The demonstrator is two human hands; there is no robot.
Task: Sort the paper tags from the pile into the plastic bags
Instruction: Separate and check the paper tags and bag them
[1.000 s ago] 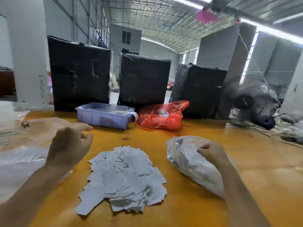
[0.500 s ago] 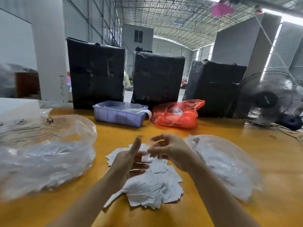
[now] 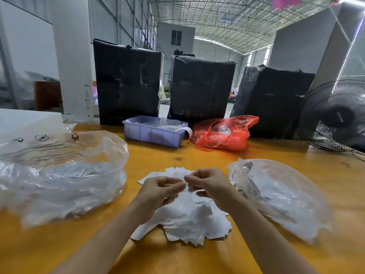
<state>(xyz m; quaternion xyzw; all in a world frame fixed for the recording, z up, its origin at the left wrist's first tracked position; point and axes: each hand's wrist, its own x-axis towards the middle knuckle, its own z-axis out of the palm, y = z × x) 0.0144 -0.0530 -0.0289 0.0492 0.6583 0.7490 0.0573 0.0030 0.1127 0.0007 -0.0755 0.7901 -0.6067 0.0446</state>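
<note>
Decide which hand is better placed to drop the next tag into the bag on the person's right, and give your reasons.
Probably the right hand. Both hands meet over the pile, but the right bag lies just beside the right hand, while the left hand would have to cross over it.

Daylight is streaming through the arched lattice roof (image 3: 227, 18) of a warehouse hall. Below it, a white pillar (image 3: 72, 56) is standing left, three black-wrapped bales (image 3: 201, 88) are lining the orange table (image 3: 197, 155), and a black fan (image 3: 335, 115) is sitting right.
</note>
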